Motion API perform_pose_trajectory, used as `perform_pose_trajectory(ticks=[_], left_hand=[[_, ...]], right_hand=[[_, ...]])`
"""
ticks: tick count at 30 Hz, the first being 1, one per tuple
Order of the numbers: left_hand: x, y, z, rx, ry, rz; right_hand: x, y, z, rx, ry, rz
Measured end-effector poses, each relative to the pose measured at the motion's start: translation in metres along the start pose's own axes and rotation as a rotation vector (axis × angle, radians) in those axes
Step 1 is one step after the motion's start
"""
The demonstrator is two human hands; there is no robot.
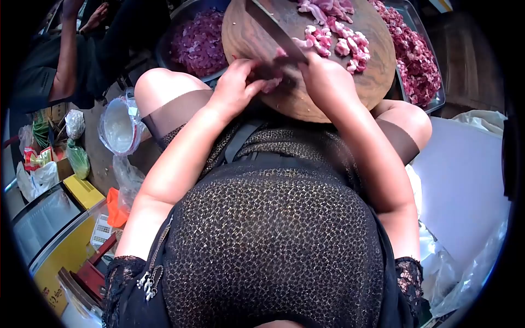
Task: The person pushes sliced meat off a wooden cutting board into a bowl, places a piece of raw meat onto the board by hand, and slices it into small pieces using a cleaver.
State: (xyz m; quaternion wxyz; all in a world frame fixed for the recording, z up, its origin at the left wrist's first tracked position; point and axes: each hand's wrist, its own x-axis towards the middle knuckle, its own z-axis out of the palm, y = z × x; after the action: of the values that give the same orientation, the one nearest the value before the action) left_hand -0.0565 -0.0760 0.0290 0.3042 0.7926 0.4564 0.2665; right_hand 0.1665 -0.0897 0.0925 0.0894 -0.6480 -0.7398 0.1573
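A round wooden chopping board (361,93) lies across my lap. On it my right hand (330,82) grips a knife (275,31) with a broad blade that slants up and to the left. My left hand (236,83) is closed on a piece of raw meat (270,85) at the board's near left edge, just left of the blade's base. Small diced meat (354,46) sits right of the blade, and larger meat strips (328,7) lie at the far side. Fingers of the right hand around the handle are partly hidden.
A basin of chopped meat (199,44) stands left of the board, a tray of chopped meat (418,68) right of it. On the left are a white bucket (119,126), plastic bags (78,158) and a yellow case (65,246). Another person's arm (64,65) shows at upper left.
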Motion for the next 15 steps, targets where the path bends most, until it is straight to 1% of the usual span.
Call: perform_pose_trajectory(ticks=[1, 2, 3, 5, 6, 7, 9, 10, 11, 13, 14, 15], left_hand=[[-0.004, -0.003, -0.002, 0.032, 0.036, 0.099], [-0.009, -0.003, -0.001, 0.056, 0.047, 0.200], [-0.015, -0.001, 0.003, 0.053, 0.039, 0.195], [-0.016, 0.000, 0.007, 0.186, 0.031, 0.319], [-0.013, 0.003, 0.007, 0.253, -0.018, 0.313], [-0.013, 0.002, 0.007, 0.255, -0.019, 0.317], [-0.010, -0.005, 0.009, 0.234, -0.018, 0.424], [-0.012, -0.005, 0.011, 0.227, -0.033, 0.374], [-0.013, -0.005, 0.014, 0.225, -0.038, 0.386], [-0.015, 0.001, 0.016, 0.320, -0.037, 0.352], [-0.018, -0.003, 0.019, 0.343, -0.100, 0.300], [-0.015, 0.003, 0.018, 0.352, -0.096, 0.313]], right_hand=[[-0.010, 0.002, -0.007, -0.002, 0.000, -0.009], [-0.024, 0.002, -0.017, 0.032, -0.047, -0.026], [-0.040, 0.001, -0.024, 0.066, -0.093, -0.038], [-0.062, 0.000, -0.033, 0.056, -0.193, -0.034], [-0.071, 0.004, -0.030, 0.044, -0.178, -0.078], [-0.078, 0.003, -0.034, 0.052, -0.216, -0.087], [-0.085, 0.009, -0.032, 0.091, -0.216, -0.159], [-0.083, 0.008, -0.032, 0.109, -0.234, -0.136], [-0.078, 0.006, -0.032, 0.128, -0.240, -0.112], [-0.056, 0.007, -0.012, 0.182, -0.225, -0.145], [-0.042, 0.000, -0.002, 0.163, -0.219, -0.127], [-0.025, -0.009, 0.005, 0.142, -0.205, -0.113]])
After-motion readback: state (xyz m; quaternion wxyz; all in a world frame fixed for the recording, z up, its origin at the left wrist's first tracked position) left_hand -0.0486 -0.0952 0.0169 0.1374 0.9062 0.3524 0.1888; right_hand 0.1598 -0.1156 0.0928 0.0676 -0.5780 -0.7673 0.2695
